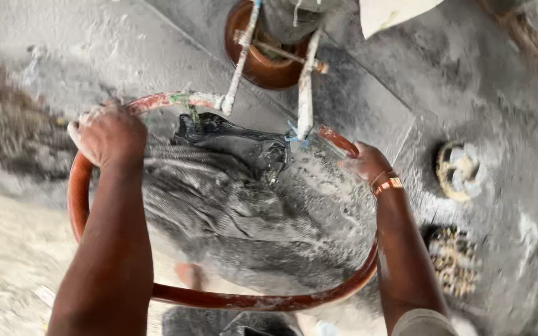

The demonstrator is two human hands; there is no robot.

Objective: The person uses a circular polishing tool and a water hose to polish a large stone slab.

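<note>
Two hands grip a big red ring (231,301); the left hand (108,134) wraps its fingers tight on the rim, the right hand (363,163) pinches its far side; wet grey cloth (219,199) sags inside and might slip off if the ring tips.

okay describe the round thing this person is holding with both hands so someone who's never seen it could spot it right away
On the dusty grey floor, look to the middle, where two arms reach down. The left hand and the right hand grip opposite sides of a large round sieve with a reddish-orange rim and grey powder on its mesh. Unlike the small brown bowl above it, it is wide, flat and hangs from whitish bars.
</note>
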